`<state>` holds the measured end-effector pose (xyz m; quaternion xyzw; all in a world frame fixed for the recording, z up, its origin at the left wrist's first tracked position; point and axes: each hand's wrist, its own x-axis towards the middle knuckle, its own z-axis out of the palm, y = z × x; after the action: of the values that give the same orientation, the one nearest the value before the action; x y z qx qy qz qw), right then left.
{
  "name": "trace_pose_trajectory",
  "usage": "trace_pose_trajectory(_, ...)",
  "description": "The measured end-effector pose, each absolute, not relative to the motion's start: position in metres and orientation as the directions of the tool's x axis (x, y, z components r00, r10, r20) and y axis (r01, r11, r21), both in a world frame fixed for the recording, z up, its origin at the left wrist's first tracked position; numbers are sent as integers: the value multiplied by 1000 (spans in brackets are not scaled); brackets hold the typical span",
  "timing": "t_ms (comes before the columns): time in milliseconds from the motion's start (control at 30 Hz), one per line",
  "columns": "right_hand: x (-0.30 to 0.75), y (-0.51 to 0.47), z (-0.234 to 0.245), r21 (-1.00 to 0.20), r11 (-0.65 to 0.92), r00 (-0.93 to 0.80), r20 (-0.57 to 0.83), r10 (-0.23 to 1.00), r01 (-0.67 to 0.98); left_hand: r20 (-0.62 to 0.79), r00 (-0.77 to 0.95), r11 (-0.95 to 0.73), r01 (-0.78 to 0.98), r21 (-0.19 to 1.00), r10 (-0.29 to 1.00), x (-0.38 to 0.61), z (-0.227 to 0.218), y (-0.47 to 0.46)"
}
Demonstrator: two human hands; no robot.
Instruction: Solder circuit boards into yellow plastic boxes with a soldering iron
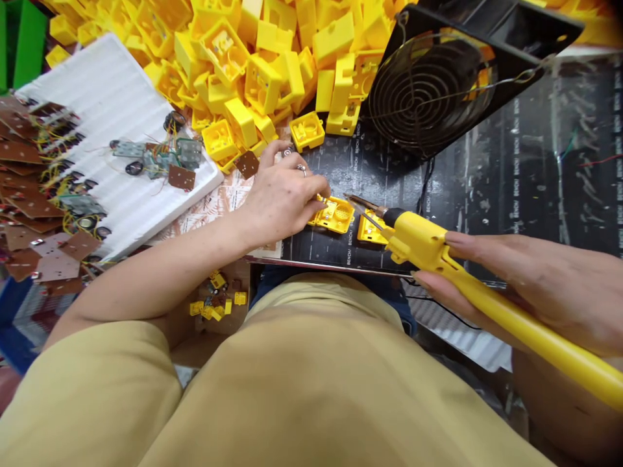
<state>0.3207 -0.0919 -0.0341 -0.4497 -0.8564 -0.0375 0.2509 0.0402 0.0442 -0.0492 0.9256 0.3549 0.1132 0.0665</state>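
Note:
With bent fingertips, my left hand (287, 191) grips the left edge of a small yellow plastic housing (335, 215) on the black bench. Small metal parts show inside the housing; my fingers cover its left end. My right hand (525, 279) is closed around a yellow soldering gun (428, 243), whose dark tip points left, just right of that housing and apart from it. Under the tip sits a second yellow housing (370, 227), partly hidden by the gun. A small brown circuit board (246, 165) lies beside my left hand, near another open yellow housing (307, 131).
A big heap of yellow housings (272, 71) fills the back. At the back right stands a black fan (418, 97) with a wire guard. A white foam tray (117, 84) on the left bears wired assemblies (160, 155), beside stacked brown circuit boards (24, 175).

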Motion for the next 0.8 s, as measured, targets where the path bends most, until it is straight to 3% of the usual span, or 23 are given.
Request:
trace_pose_trajectory(100,323,-95,-38,-166,479,-358,471,806,862,152,708,-722,660,207,690,43,-51,42)
trace_pose_trajectory(300,326,-97,-46,-197,478,-344,474,810,856,67,666,-658,709,254,743,45,-47,42)
trace_pose_trajectory(533,317,-93,-42,-456,559,-354,460,814,693,-90,633,-599,762,248,769,56,-38,44)
trace_pose_trajectory(633,309,-87,-40,-452,576,-400,429,810,681,-95,649,-615,750,242,755,58,-37,46)
trace_pose_trajectory(800,297,-81,-26,-392,658,-448,505,738,643,-86,688,-659,719,223,721,60,-38,51)
